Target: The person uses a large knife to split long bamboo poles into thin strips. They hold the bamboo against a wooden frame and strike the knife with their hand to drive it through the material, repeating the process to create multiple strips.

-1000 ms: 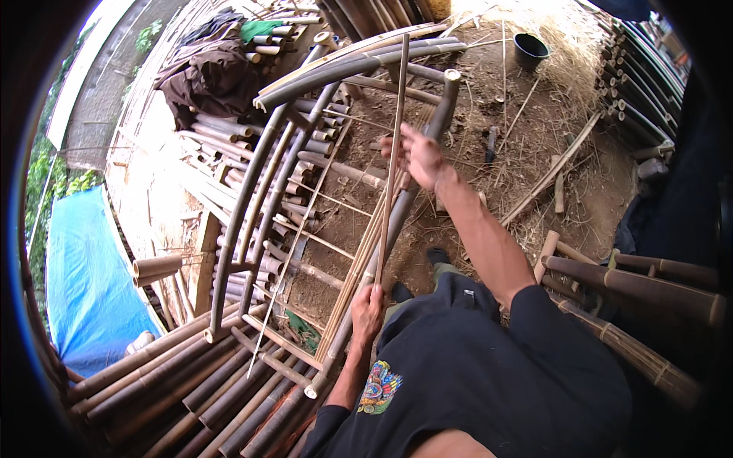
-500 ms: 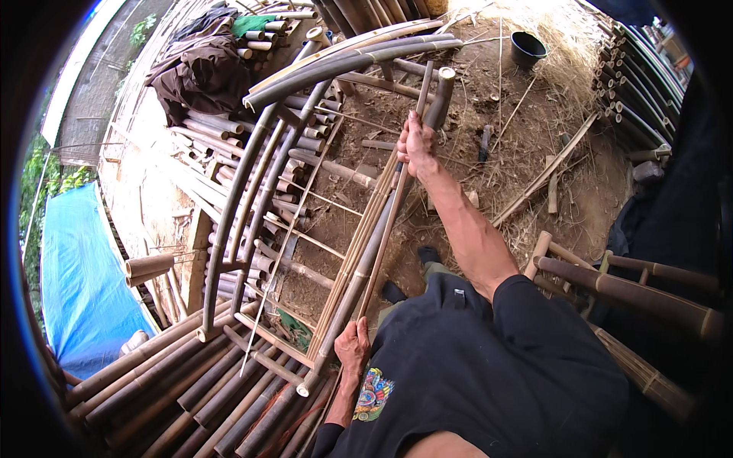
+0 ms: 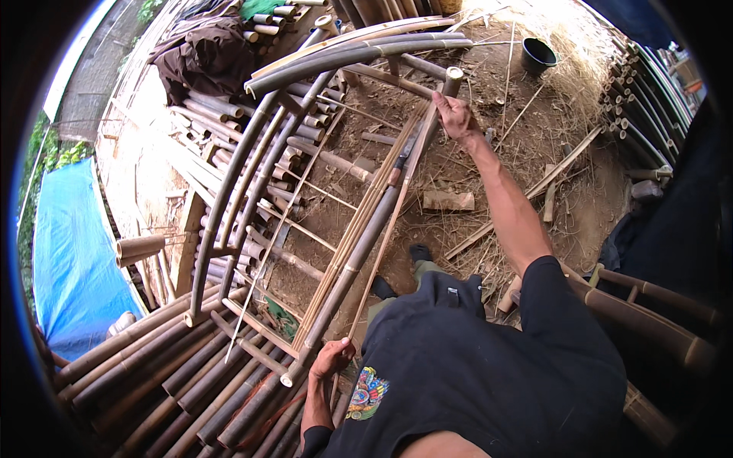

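My left hand (image 3: 334,357) is closed around the lower end of a long, thin bamboo strip (image 3: 392,227). At the far end of that strip, my right hand (image 3: 458,122) grips it beside the upright bamboo post at the frame's corner. The strip slants alongside the thick front pole (image 3: 357,258) of a bamboo seat frame (image 3: 243,183). Several narrow slats (image 3: 345,241) lie side by side just behind this pole. On the slats near the far end rests a knife (image 3: 400,162) with a brown handle and dark blade.
Stacked bamboo poles (image 3: 137,382) lie at the lower left, with cut pieces (image 3: 210,114) behind the frame. A black bucket (image 3: 537,55) stands far right near straw. Another bamboo piece of furniture (image 3: 641,305) is at my right. A wood block (image 3: 449,201) lies on the dirt.
My right hand has moved right and farther out along the strip, to its far end. My left hand has shifted slightly left and down. The knife on the slats is now more exposed.
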`<state>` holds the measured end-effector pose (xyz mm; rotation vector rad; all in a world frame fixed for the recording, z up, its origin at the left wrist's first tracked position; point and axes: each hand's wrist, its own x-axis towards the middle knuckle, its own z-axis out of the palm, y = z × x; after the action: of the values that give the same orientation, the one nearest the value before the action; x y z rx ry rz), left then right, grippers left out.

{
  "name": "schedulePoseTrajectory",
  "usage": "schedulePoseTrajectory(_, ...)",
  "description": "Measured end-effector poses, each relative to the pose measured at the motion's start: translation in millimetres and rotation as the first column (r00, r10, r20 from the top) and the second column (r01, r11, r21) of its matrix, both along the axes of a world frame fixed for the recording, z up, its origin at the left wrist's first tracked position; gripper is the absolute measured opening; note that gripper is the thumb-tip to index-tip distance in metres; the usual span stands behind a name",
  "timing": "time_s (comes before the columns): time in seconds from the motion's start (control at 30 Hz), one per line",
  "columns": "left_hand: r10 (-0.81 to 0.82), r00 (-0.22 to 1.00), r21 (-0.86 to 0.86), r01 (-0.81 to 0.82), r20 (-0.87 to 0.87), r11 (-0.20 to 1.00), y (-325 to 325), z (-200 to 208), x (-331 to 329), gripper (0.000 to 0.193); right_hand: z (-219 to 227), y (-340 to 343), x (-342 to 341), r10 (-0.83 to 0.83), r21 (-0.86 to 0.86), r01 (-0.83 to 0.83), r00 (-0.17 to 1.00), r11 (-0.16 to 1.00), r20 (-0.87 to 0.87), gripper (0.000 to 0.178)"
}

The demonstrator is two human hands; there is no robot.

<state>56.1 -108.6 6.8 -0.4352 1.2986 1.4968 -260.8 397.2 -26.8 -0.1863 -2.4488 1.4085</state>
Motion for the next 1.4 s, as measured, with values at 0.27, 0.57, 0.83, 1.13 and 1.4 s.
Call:
schedulePoseTrajectory(0.27,0.081,0.997,-0.119,-0.079,0.011,0.99,30.2,-10.4,-8.3,0.051,45.3,-126.4,121.8,0.751,-0.21,-0.77,0.636,0.603,-0.177,0.027)
schedulePoseTrajectory(0.57,0.255,0.469,-0.105,-0.615,-0.846,0.781,34.7,62.1,-91.2,0.029,-18.0,-122.7,158.0,0.632,-0.013,-0.824,0.425,0.567,0.648,0.071)
schedulePoseTrajectory(0.83,0.646,-0.29,0.587,-0.75,-0.706,0.305,20.8,131.8,-124.5,0.034,-48.9,-211.7,177.7,0.781,-0.934,0.273,0.521,0.231,0.345,0.07)
schedulePoseTrajectory(1.13,0.962,0.027,0.256,-0.962,-0.272,0.099,-56.2,-2.9,-19.3,0.028,-66.3,-245.4,122.4,0.439,-0.945,0.265,0.838,0.19,0.324,0.021)
schedulePoseTrajectory(1.4,0.987,0.109,0.321,-0.936,-0.119,0.142,-124.3,-39.7,-15.1,0.025,-88.7,-303.1,111.5,0.435,-0.922,0.329,0.813,0.203,0.386,0.029)
